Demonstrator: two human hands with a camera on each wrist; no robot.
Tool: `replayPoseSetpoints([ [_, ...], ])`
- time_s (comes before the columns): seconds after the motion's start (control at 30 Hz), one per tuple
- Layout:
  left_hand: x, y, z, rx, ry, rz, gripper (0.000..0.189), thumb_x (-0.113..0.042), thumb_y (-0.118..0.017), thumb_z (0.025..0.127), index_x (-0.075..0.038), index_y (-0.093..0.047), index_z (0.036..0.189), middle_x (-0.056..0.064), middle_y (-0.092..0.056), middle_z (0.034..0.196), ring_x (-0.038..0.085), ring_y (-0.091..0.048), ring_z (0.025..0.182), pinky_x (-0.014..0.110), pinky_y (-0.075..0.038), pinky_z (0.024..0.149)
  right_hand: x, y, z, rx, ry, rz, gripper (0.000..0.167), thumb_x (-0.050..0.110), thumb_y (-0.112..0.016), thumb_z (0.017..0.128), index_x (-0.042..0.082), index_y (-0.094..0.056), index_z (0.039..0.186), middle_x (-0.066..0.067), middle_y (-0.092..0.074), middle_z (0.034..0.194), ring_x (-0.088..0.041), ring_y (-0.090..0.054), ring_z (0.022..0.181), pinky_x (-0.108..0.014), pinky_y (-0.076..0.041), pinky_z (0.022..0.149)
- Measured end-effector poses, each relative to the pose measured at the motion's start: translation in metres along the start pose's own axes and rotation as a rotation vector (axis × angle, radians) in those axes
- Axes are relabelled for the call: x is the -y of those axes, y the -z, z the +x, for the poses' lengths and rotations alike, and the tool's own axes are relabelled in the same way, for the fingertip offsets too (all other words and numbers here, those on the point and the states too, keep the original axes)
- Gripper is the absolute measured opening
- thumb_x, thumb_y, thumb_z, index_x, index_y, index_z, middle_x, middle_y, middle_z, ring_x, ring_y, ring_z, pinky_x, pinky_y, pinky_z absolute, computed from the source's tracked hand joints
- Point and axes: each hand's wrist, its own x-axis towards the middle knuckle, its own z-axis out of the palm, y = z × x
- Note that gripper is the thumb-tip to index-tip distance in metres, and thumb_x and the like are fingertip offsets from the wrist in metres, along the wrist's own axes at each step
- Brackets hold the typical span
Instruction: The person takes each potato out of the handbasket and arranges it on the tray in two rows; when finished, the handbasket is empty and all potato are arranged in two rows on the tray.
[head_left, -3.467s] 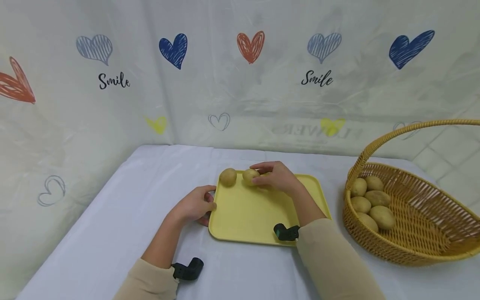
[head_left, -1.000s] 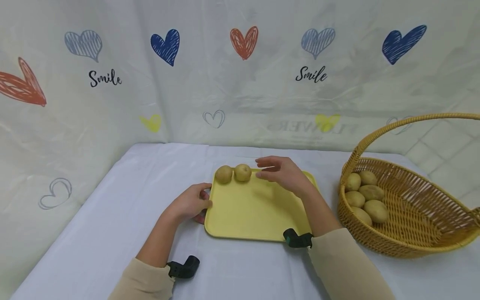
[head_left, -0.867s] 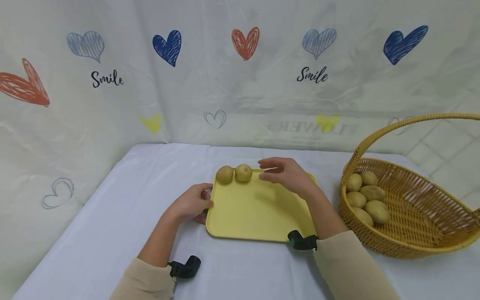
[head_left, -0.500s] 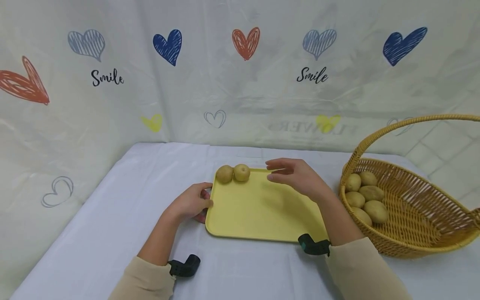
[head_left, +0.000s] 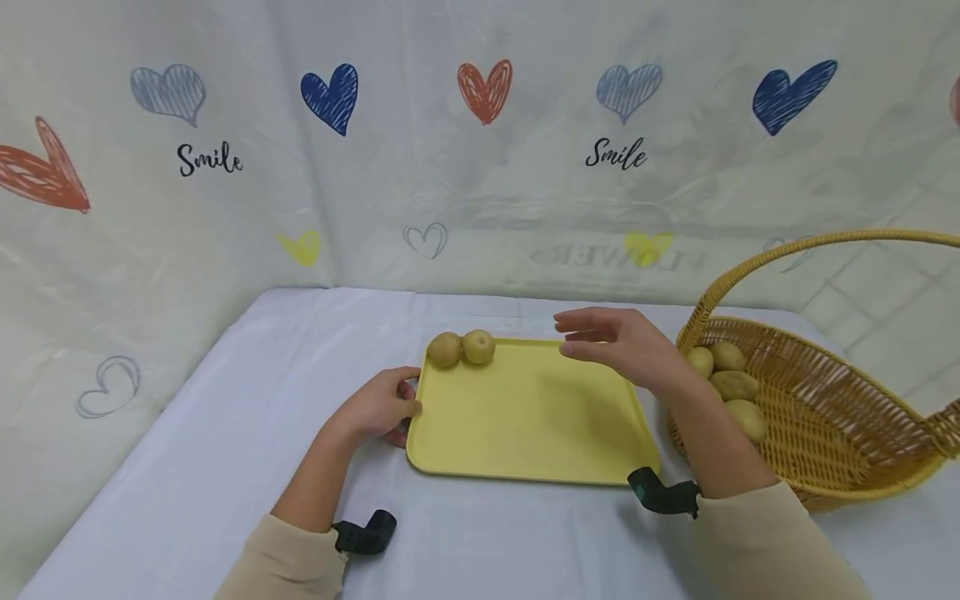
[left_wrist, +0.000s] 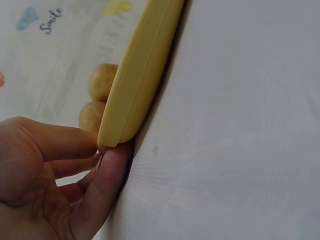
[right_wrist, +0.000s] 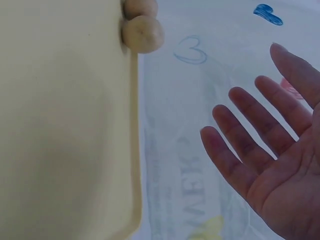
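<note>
On the yellow tray (head_left: 517,425) two potatoes sit side by side at its far left corner: a browner left potato (head_left: 445,350) and a paler right potato (head_left: 478,347). My left hand (head_left: 378,407) pinches the tray's left edge; in the left wrist view its fingers (left_wrist: 107,175) lie at the rim and just beneath it. Above the tray's far right part hovers my right hand (head_left: 630,346), holding nothing. Its fingers (right_wrist: 250,140) are spread and relaxed in the right wrist view, apart from both potatoes.
To the tray's right stands a wicker basket (head_left: 817,417) with a tall arched handle (head_left: 810,243), partly hidden by the right forearm. Several potatoes (head_left: 735,385) lie in its left side. A white cloth (head_left: 480,533) covers the table, and a heart-printed curtain (head_left: 420,175) hangs behind.
My right hand has let go of the right potato and moved right and up. That potato now sits closer to the left one. The left hand keeps its hold on the tray.
</note>
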Motion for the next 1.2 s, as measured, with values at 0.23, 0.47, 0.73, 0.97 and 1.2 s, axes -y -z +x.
replayPoseSetpoints([
  [0.23, 0.002, 0.001, 0.0, 0.004, -0.007, 0.009, 0.062, -0.002, -0.059, 0.097, -0.005, -0.041, 0.156, 0.012, -0.051, 0.108, 0.02, -0.059, 0.072, 0.033, -0.062, 0.057, 0.008, 0.016, -0.012, 0.001, 0.003, -0.047, 0.053, 0.042, -0.074, 0.095, 0.023, -0.062, 0.143, -0.003, -0.063, 0.143, -0.026, -0.061, 0.133, -0.055, -0.045, 0.113],
  [0.47, 0.003, 0.002, 0.0, -0.001, 0.009, 0.016, 0.062, -0.003, -0.06, 0.098, -0.007, -0.04, 0.157, 0.012, -0.051, 0.111, 0.02, -0.059, 0.079, 0.034, -0.063, 0.059, 0.013, 0.031, -0.022, 0.004, 0.003, -0.078, 0.051, 0.042, -0.072, 0.097, 0.022, -0.062, 0.142, -0.004, -0.063, 0.144, -0.026, -0.061, 0.13, -0.054, -0.049, 0.11],
  [0.73, 0.001, 0.003, -0.001, 0.003, 0.007, 0.015, 0.062, -0.003, -0.059, 0.098, -0.006, -0.04, 0.156, 0.012, -0.051, 0.108, 0.019, -0.057, 0.077, 0.033, -0.063, 0.059, 0.014, 0.048, -0.031, -0.002, -0.006, -0.145, 0.049, 0.043, -0.07, 0.098, 0.024, -0.061, 0.143, -0.002, -0.063, 0.143, -0.023, -0.06, 0.131, -0.05, -0.051, 0.107],
  [0.97, -0.001, 0.001, 0.0, 0.01, 0.001, 0.008, 0.062, -0.003, -0.059, 0.098, -0.007, -0.04, 0.156, 0.012, -0.051, 0.108, 0.019, -0.056, 0.074, 0.034, -0.063, 0.058, 0.005, 0.068, -0.041, -0.009, -0.044, -0.16, 0.049, 0.043, -0.07, 0.098, 0.028, -0.061, 0.143, 0.002, -0.063, 0.144, -0.006, -0.061, 0.124, -0.034, -0.052, 0.103],
  [1.2, 0.0, 0.0, 0.0, 0.007, 0.011, 0.018, 0.062, -0.004, -0.059, 0.098, -0.007, -0.04, 0.157, 0.011, -0.051, 0.108, 0.019, -0.058, 0.075, 0.033, -0.063, 0.059, -0.001, 0.086, -0.05, -0.002, -0.033, -0.191, 0.043, 0.038, -0.07, 0.099, 0.026, -0.064, 0.14, 0.008, -0.067, 0.137, 0.002, -0.064, 0.116, -0.018, -0.054, 0.092],
])
